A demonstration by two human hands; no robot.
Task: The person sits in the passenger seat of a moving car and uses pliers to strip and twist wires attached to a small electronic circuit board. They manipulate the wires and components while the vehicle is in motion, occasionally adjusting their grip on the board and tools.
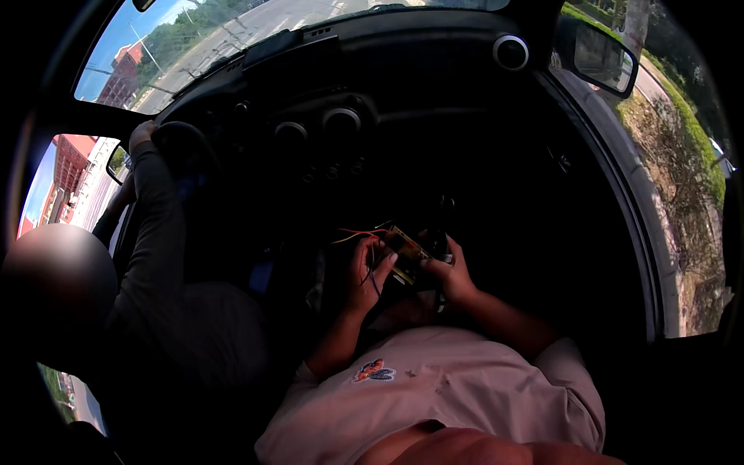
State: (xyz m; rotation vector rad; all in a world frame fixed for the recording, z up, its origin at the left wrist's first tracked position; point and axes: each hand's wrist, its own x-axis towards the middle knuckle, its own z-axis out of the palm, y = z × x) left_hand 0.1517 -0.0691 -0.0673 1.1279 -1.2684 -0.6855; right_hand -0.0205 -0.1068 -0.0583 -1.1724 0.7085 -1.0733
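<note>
Above my lap, a yellowish circuit board [406, 246] is held between both hands, tilted. My left hand [367, 271] is closed on its left side, the thumb against the edge. Thin red and yellow wires [358, 232] stick out past my left fingers, and dark wires [377, 282] hang down by the palm. My right hand [451, 271] grips the board's right side with the thumb on its lower right edge. A dark object behind the board, by my right fingers, is too shadowed to make out.
I sit in a dim car cabin. On my left a driver [155, 225] has a hand on the steering wheel [186, 143]. The dashboard [434, 77] with round vents spans ahead. To my right are the door and a side mirror [601, 62].
</note>
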